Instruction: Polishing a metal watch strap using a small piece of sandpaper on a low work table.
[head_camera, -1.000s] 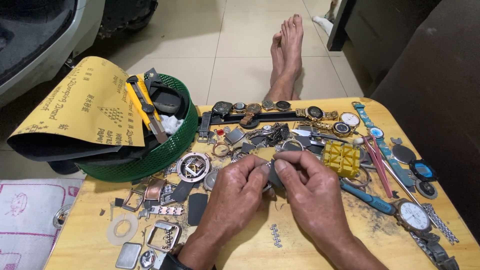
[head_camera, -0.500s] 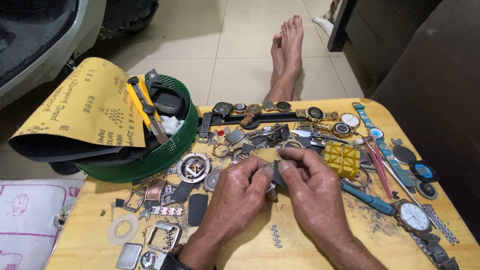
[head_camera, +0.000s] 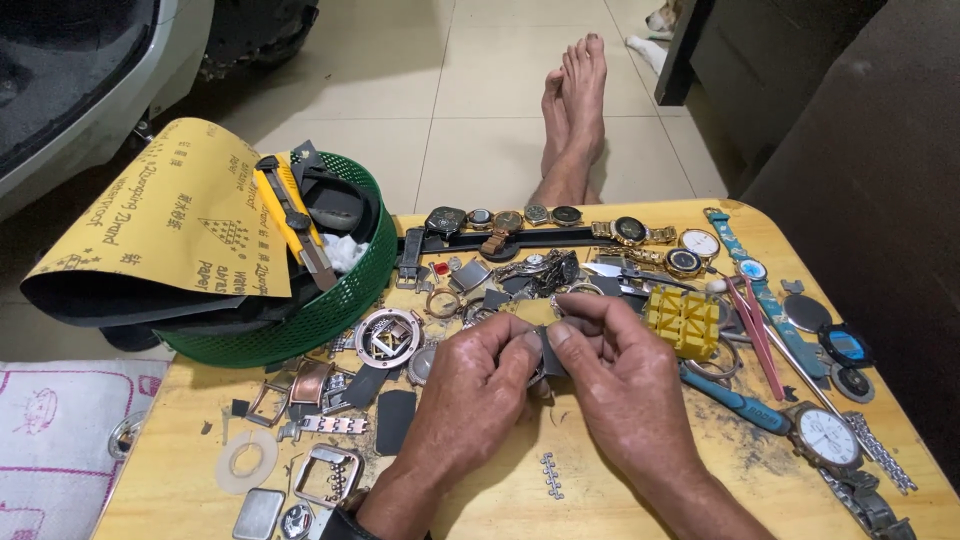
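Dark grey and flat, a small piece (head_camera: 549, 352) is pinched between both hands above the middle of the wooden table (head_camera: 640, 490): the left hand (head_camera: 472, 385) and the right hand (head_camera: 622, 372) each clamp it with thumb and fingertips, knuckles close together. Just right sits a yellow plastic block (head_camera: 682, 321). At far left a green mesh basket (head_camera: 335, 305) holds a yellow utility knife (head_camera: 288, 220) and curled yellow-backed sandpaper sheets (head_camera: 170, 215) printed in dark lettering. Wristwatches (head_camera: 520, 218) line the far edge.
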